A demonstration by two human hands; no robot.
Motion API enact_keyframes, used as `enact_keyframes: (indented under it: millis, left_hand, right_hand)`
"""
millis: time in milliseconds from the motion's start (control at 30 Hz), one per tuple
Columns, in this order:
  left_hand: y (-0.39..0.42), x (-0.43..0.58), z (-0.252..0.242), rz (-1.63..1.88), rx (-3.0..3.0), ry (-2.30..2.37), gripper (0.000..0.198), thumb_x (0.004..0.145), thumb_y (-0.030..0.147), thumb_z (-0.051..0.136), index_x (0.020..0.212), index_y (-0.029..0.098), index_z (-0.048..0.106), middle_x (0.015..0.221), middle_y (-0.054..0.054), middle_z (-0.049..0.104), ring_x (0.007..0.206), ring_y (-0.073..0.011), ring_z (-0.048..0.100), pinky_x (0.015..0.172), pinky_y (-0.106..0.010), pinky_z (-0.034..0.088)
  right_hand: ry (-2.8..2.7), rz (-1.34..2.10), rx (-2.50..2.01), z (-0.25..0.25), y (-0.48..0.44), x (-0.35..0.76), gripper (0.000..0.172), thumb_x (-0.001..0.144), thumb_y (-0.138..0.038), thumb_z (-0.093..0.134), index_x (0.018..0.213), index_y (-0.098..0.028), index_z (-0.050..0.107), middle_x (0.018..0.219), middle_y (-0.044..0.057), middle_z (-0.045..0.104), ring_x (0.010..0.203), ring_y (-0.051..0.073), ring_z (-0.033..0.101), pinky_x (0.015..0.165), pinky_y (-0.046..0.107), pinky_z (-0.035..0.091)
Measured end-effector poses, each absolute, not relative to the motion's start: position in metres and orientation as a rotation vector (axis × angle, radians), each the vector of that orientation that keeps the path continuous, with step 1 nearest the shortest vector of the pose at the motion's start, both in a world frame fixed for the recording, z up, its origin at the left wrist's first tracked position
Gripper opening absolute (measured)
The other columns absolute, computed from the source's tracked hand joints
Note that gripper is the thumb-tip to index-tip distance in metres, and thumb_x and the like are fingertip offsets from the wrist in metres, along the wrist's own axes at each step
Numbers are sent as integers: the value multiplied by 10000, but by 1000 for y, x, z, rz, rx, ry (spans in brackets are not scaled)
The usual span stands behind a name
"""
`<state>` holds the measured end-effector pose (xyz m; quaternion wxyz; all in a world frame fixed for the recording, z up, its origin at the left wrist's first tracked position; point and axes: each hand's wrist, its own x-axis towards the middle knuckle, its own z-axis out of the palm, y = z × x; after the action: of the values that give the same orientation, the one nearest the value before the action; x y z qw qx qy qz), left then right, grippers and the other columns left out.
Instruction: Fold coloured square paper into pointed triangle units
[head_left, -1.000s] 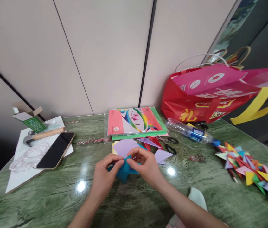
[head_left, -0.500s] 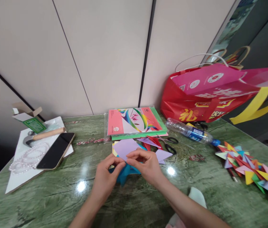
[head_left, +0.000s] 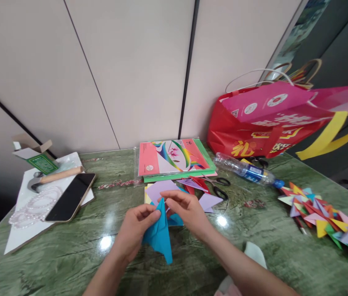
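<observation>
A blue piece of folded origami paper (head_left: 159, 235) is gripped between the thumb and fingers of my left hand (head_left: 134, 228), its long pointed flap hanging down toward me. My right hand (head_left: 189, 211) is closed at the upper tip of that paper, thumb and forefinger pinching there. Just behind my fingers lies a lavender sheet (head_left: 158, 190) over yellow and blue paper. To its right are a lavender folded piece (head_left: 209, 201), red paper pieces (head_left: 199, 183) and a pair of scissors (head_left: 220, 187).
Packs of coloured paper (head_left: 174, 156) lie against the wall. A plastic bottle (head_left: 248, 170) and red bag (head_left: 260, 123) stand to the right, near a multicoloured origami chain (head_left: 325, 218). A phone (head_left: 70, 197), hammer (head_left: 56, 176), beads (head_left: 36, 205) and green box (head_left: 40, 158) rest on a white board at left.
The blue paper has been turned up, so its folded face and hanging flap now show below my left hand. Both hands stay close together in nearly the same place.
</observation>
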<state>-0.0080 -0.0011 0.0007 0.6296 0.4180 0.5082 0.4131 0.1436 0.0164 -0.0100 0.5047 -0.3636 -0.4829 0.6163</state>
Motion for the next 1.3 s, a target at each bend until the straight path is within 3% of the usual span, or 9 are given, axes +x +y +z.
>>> enact_keyframes:
  millis: [133, 300, 467, 567, 767, 967, 1300]
  left_hand:
    - [-1, -8, 4, 925, 827, 1042, 252, 602, 306, 754, 755, 127, 662, 653, -35, 665, 625, -113, 564, 604, -190, 423]
    - [-2, -8, 2, 923, 887, 1042, 214, 591, 276, 762, 710, 123, 672, 636, -24, 662, 593, -95, 550, 574, -174, 417]
    - [0, -8, -4, 1081, 933, 1159, 185, 563, 259, 770, 641, 128, 665, 585, 8, 635, 541, -79, 517, 532, -170, 414]
    - [1, -6, -7, 1190, 918, 1162, 172, 582, 259, 754, 667, 138, 668, 618, 5, 650, 578, -97, 547, 569, -190, 449]
    - [0, -10, -5, 1232, 1163, 1274, 148, 612, 257, 722, 711, 160, 671, 686, -11, 669, 660, -142, 592, 636, -235, 486]
    - [1, -20, -4, 1472, 1544, 1423, 129, 661, 236, 692, 779, 198, 654, 732, 2, 661, 677, -140, 594, 649, -234, 485]
    - [2, -28, 1, 1466, 2070, 1311, 79, 736, 148, 627, 755, 216, 661, 731, 14, 684, 676, -127, 629, 650, -222, 491]
  right_hand:
    - [-1178, 1535, -854, -9, 16, 145, 184, 731, -292, 633, 887, -204, 670, 748, -3, 655, 590, 95, 586, 567, 226, 525]
    - [-1163, 1516, -891, -9, 15, 143, 183, 688, -254, 662, 859, -194, 637, 760, 1, 653, 660, 121, 603, 565, 228, 512]
    - [-1346, 1204, -978, -7, 10, 139, 69, 721, -220, 624, 770, -172, 622, 765, 26, 652, 715, 140, 609, 646, 252, 506]
    - [-1504, 967, -986, -8, 7, 139, 99, 702, -199, 657, 791, -168, 626, 775, 33, 656, 731, 151, 611, 685, 264, 498]
    - [-1651, 629, -961, -11, 6, 143, 23, 746, -180, 631, 769, -181, 629, 714, 17, 663, 668, 137, 609, 638, 241, 479]
    - [-1650, 645, -987, -9, 7, 144, 34, 731, -215, 653, 746, -186, 644, 700, 17, 679, 643, 142, 621, 617, 241, 491]
    - [-1633, 780, -1046, -12, 8, 144, 49, 704, -194, 656, 749, -180, 647, 710, 9, 678, 648, 134, 616, 620, 226, 490]
